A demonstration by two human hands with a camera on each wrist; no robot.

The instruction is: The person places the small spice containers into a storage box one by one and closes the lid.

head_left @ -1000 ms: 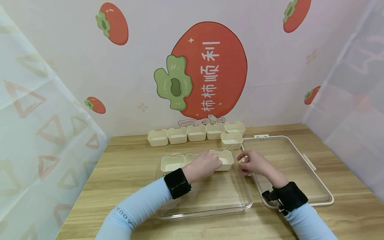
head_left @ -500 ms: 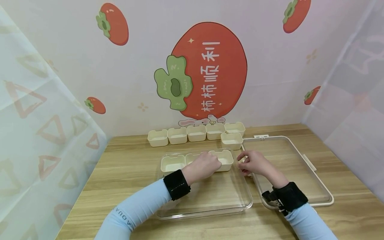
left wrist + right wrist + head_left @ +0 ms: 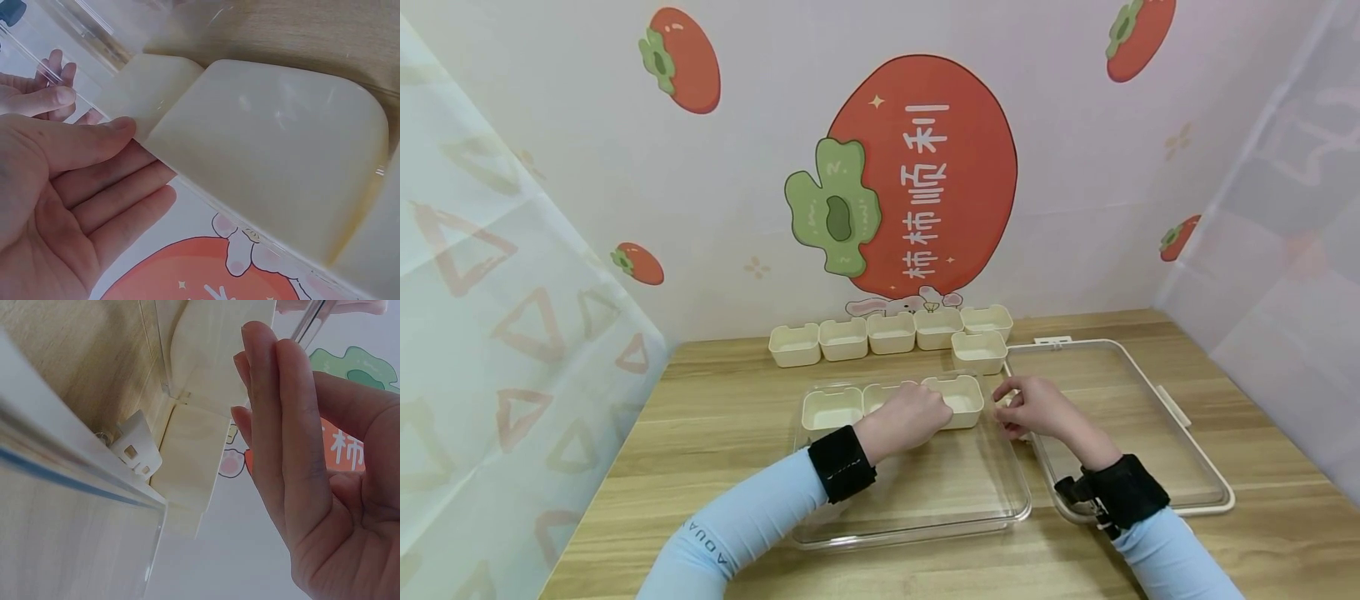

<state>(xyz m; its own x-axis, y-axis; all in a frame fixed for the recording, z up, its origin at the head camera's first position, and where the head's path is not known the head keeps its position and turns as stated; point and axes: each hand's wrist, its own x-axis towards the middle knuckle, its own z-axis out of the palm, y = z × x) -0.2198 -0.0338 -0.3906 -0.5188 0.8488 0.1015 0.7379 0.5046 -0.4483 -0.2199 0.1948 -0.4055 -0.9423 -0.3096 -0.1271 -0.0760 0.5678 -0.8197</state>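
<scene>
While the rightmost cream bin [image 3: 967, 402] inside the tray [image 3: 917, 534] is pinched at its rim by the left hand's grip [image 3: 906, 418], the right hand's grip [image 3: 1037, 407] is held unclenched at the tray's side; a framed lid [image 3: 1120, 417] is set nearby on the counter [image 3: 722, 417].

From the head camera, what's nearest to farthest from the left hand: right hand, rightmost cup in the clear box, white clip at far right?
1. Rightmost cup, immediately right, by the fingers.
2. Right hand, farther right.
3. White clip, farthest right.
</scene>
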